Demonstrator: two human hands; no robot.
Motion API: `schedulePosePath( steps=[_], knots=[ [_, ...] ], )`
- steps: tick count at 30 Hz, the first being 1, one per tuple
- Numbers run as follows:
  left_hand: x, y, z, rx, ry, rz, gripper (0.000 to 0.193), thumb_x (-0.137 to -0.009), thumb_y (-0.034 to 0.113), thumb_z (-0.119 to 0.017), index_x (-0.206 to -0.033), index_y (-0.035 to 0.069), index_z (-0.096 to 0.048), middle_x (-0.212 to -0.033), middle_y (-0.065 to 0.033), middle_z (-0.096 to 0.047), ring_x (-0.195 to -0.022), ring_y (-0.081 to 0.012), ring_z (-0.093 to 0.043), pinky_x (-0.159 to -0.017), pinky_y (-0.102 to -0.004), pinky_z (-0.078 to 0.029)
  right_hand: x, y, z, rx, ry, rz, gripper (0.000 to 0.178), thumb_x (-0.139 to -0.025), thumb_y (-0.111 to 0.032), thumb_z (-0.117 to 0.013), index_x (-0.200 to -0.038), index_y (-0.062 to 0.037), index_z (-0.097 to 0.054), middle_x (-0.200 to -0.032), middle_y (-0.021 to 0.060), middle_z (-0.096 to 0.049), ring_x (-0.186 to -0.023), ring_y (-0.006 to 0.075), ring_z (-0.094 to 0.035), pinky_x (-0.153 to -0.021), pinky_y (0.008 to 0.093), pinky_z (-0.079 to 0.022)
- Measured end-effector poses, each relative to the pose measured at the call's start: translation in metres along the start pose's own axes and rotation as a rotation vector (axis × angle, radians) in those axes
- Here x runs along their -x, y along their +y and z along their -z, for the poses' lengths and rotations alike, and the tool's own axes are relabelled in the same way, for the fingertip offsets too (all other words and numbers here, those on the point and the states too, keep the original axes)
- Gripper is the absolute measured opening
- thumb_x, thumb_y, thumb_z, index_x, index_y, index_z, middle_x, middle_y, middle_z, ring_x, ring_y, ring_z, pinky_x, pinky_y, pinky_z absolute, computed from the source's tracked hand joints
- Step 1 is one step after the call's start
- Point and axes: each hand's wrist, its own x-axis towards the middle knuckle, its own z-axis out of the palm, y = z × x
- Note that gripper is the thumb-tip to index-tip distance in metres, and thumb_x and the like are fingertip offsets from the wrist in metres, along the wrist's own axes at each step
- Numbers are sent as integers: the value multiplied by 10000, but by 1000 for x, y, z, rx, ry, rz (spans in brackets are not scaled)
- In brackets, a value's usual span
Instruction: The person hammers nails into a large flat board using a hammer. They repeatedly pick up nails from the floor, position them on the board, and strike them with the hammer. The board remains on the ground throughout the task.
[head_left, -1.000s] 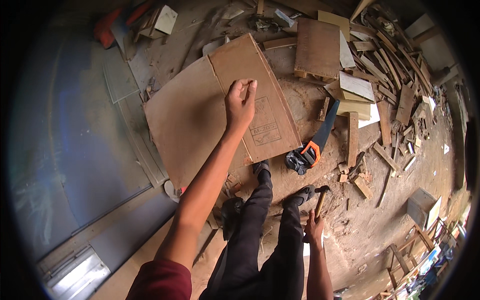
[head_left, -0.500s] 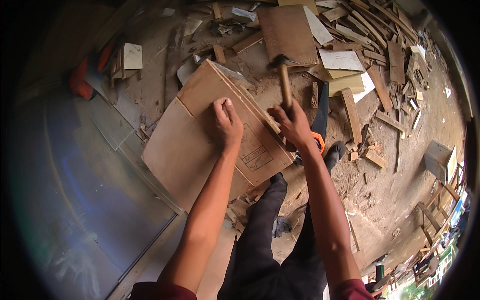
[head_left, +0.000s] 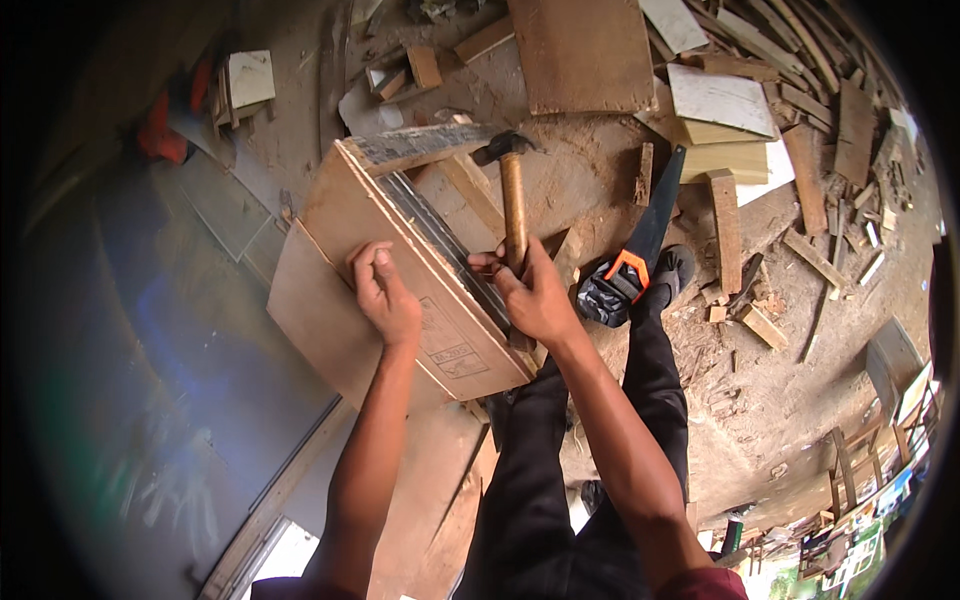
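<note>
My right hand (head_left: 535, 295) is wrapped round the wooden handle of a hammer (head_left: 514, 205), whose dark head points away from me. It is just right of a brown plywood box-like piece (head_left: 335, 310), above its open framed side. My left hand (head_left: 385, 297) is over the broad plywood face, with its fingers curled in; whatever they hold, if anything, is hidden. The piece leans at an angle, showing a rough upper edge and dark strips and wooden battens (head_left: 470, 190) inside. A printed mark is on its face near my left wrist.
A handsaw (head_left: 655, 225) with an orange-and-black handle lies beside my right foot (head_left: 672, 280). Beyond are a brown board (head_left: 582, 60), stacked pale panels (head_left: 722, 115) and scattered wood offcuts (head_left: 726, 230). A large grey sheet (head_left: 170, 400) lies to the left.
The plywood piece has tipped, so more of its inner frame shows. Both hands have shifted left in view, and the hammer has come over the piece's open side.
</note>
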Motion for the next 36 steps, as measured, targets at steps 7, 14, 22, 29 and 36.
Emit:
schedulePosePath(
  steps=[7,14,22,29,36],
  knots=[
    [5,0,1,-8,55,122,243,-1074,174,-467,-1125,-21,-604,-1113,-82,-591,-1020,-170,-551,-933,-306,-425,-13,-13,19,-165,-55,-183,238,-920,67,-474,-1132,-10,-397,-1047,142,-636,-909,132,-614,-741,250,-500],
    [3,11,-3,-44,158,185,279,-1065,201,-504,-1101,-38,-642,-1057,-80,-655,-992,-158,-590,-923,-292,-447,-27,10,-2,-49,-142,-71,239,-904,0,-544,-1122,-9,-448,-1049,123,-709,-829,155,-619,-787,314,-514],
    [33,42,-24,-36,392,402,298,-1032,210,-584,-1116,-60,-677,-1010,-71,-700,-945,-124,-620,-890,-264,-475,-31,4,8,-33,-183,-150,248,-907,14,-527,-1138,-2,-438,-1045,119,-695,-923,126,-633,-765,264,-493],
    [51,42,-24,-23,382,395,260,-1016,173,-609,-1085,-63,-692,-1036,-63,-693,-968,-138,-624,-903,-279,-480,-29,-1,17,4,-192,-179,263,-916,35,-498,-1166,10,-419,-1074,143,-674,-1006,150,-621,-834,266,-484],
    [53,43,-20,-86,327,364,227,-1007,144,-619,-1087,-49,-708,-1083,-59,-658,-989,-146,-619,-898,-287,-489,-24,-11,19,1,-195,-264,258,-906,67,-476,-1149,3,-416,-1063,139,-637,-1076,169,-623,-872,281,-486]
  ],
)
